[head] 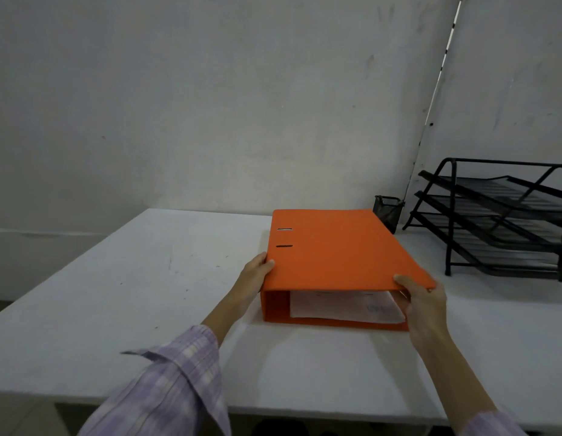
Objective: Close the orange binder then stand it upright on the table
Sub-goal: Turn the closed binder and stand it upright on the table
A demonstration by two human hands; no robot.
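Observation:
The orange binder (339, 253) lies flat on the white table (116, 294), its cover down over the white papers (345, 306) that show at the near open end. The spine is on the left side. My left hand (253, 278) grips the near left corner at the spine, thumb on top of the cover. My right hand (423, 302) holds the near right corner, thumb on the cover and fingers underneath its edge.
A black wire tiered paper tray (500, 215) stands at the right back of the table. A small black mesh pen cup (388, 212) sits just behind the binder's far right corner. A grey wall rises behind the table.

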